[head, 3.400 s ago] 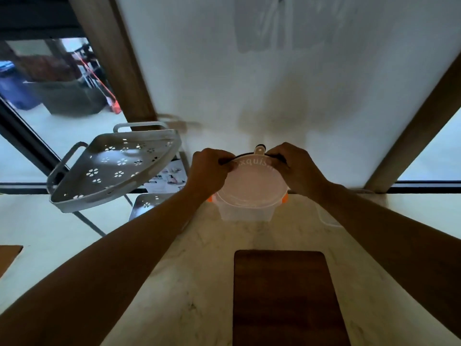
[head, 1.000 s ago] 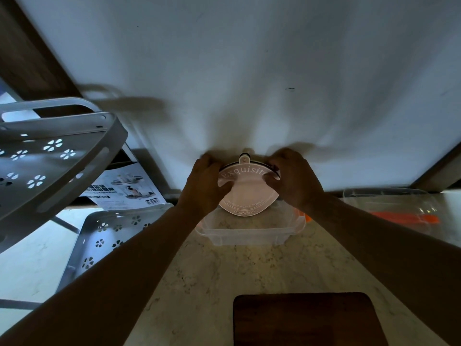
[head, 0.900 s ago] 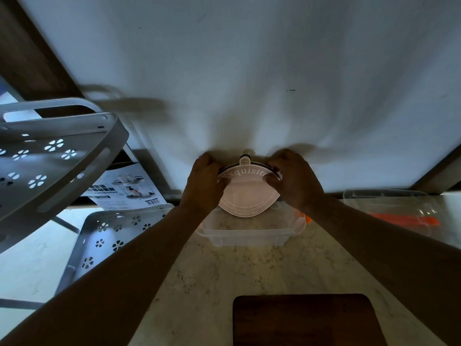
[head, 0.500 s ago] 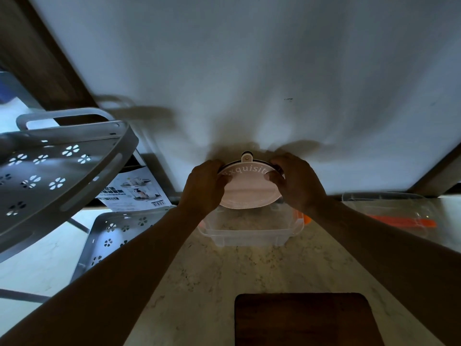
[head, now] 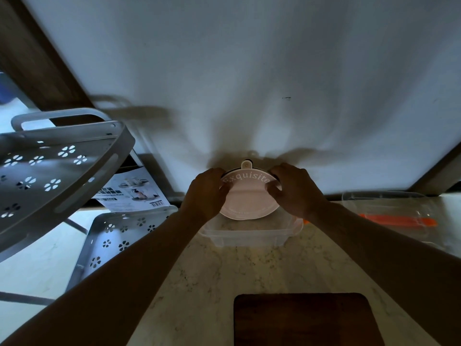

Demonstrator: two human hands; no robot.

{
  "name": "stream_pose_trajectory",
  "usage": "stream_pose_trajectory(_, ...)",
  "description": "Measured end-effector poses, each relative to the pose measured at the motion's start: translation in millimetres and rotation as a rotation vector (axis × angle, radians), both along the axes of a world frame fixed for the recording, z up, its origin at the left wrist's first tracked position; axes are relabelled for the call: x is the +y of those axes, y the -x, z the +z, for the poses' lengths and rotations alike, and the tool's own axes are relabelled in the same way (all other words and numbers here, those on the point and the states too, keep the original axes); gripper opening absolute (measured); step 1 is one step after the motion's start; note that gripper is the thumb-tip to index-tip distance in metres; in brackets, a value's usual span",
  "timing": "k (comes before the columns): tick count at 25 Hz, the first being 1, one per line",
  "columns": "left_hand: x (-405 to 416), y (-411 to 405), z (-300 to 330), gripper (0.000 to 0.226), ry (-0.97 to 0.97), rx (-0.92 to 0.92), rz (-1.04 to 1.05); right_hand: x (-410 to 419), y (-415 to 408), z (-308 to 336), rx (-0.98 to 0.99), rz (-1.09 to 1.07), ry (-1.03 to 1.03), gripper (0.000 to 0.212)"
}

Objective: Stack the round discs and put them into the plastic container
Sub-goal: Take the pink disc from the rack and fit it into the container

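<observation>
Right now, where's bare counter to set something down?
Free: the marble strip between the plastic container and the dark board, between the forearms. Crowded: at the container, both hands, left hand and right hand, hold the discs; a clear lid lies right.
</observation>
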State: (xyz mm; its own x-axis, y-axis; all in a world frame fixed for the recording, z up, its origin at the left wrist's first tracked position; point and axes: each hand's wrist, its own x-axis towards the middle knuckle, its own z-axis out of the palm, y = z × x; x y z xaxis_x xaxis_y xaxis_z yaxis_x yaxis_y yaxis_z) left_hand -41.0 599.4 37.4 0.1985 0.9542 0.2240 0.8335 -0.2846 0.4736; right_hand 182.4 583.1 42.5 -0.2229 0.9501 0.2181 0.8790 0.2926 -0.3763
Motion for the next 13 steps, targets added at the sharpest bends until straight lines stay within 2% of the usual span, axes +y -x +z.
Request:
stream_pose_trajectory(3,-5,0,-3,0.028,0.007,0.034,-0.056,-1,1,-1,-0.028,0.015,0.036,0.024)
stream_pose_trajectory(6,-4,3,-3,0.016,-0.006,0.082,-0.085,4,3,-2,-0.071,0.030,0.061,0.023)
stream_pose_trajectory(13,4,8,18,0.016,0.001,-0.021,-0.042,9,0,12,0.005,0.060,0.009,0.017)
